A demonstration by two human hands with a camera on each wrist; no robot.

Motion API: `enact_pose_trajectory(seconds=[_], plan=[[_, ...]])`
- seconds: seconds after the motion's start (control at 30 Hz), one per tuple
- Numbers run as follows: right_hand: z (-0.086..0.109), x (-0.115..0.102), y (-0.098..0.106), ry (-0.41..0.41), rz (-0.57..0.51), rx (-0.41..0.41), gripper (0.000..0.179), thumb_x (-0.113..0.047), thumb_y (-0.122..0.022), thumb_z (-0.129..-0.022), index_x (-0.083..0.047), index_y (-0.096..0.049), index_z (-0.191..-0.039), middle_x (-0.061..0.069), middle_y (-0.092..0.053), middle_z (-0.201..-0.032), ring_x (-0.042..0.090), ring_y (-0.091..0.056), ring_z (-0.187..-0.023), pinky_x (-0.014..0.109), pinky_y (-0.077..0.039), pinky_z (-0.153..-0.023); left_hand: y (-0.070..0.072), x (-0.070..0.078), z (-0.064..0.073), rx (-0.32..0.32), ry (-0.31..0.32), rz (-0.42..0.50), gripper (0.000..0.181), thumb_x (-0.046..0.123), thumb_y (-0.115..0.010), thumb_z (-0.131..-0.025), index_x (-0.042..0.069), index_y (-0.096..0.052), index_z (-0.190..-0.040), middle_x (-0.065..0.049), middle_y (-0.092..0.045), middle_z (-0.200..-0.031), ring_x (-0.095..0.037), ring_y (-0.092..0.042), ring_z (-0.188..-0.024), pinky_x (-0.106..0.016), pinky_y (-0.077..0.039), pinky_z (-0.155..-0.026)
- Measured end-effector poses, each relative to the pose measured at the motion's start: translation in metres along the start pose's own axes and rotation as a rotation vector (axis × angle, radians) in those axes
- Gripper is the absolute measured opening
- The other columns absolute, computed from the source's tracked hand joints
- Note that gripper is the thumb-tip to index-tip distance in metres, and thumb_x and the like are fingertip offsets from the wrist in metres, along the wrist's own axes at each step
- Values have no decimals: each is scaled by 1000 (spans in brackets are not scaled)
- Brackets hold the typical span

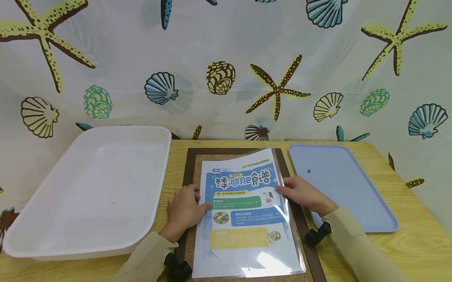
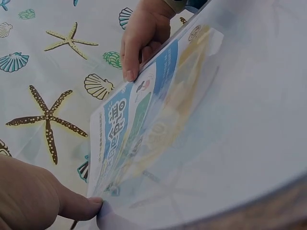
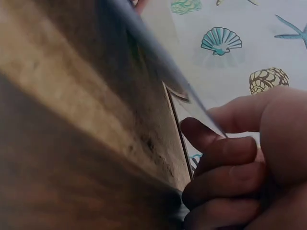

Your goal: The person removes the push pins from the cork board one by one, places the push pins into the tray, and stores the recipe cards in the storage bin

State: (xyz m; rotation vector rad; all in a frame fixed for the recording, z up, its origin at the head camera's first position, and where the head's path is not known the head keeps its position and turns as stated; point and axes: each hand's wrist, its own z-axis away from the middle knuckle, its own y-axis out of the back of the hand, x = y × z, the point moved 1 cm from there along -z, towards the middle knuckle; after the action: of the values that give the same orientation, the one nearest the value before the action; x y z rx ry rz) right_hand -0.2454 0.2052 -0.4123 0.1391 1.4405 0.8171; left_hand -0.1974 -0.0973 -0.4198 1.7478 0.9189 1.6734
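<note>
A printed poster sheet in a glossy clear sleeve (image 1: 247, 215) lies over a brown-framed cork board (image 1: 196, 156), its surface slightly bowed. My left hand (image 1: 185, 209) pinches the sheet's left edge, thumb on the printed face. On the opposite edge, my right hand (image 1: 304, 193) pinches with the thumb on top and the other fingers curled below, as the right wrist view shows. In that view the edge of the sheet (image 3: 168, 62) stands raised above the cork surface (image 3: 139, 129). The left wrist view shows the printed face (image 2: 144, 110) reflecting light.
A large white tray (image 1: 100, 187) stands on the wooden table (image 1: 411, 209) to the left. To the right, a pale blue tray (image 1: 343, 186) holds several tiny coloured bits. Behind the table hangs a white cloth (image 1: 215, 37) printed with shells and starfish.
</note>
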Motion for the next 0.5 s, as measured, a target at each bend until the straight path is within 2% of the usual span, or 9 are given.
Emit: enact_pose_trajectory(seconds=[0.2, 0.3, 0.5], plan=[[1, -2, -2, 12, 87, 30, 29, -19, -51, -99, 4, -66, -109, 12, -72, -91, 11, -62, -69, 26, -48, -65, 1, -1, 0, -14, -36, -40, 58, 23, -80, -78, -5, -58, -124, -8, -57, -84, -25, -50, -83, -35, -30, -67], [2, -3, -2, 11, 65, 23, 29, -18, -50, -100, 5, -64, -110, 12, -72, -90, 12, -63, -68, 25, -48, -63, 2, -1, 0, -22, -45, -47, 54, 23, -79, -78, -5, -60, -121, -8, -55, -82, -23, -48, -80, -34, -29, -66], [3, -4, -2, 45, -28, -7, 30, -15, -44, -102, 8, -58, -115, 9, -68, -81, 9, -50, -51, 21, -38, -48, 2, -1, -1, -30, -49, -55, 49, 24, -79, -78, -4, -62, -114, -7, -54, -81, -22, -48, -78, -34, -28, -65]])
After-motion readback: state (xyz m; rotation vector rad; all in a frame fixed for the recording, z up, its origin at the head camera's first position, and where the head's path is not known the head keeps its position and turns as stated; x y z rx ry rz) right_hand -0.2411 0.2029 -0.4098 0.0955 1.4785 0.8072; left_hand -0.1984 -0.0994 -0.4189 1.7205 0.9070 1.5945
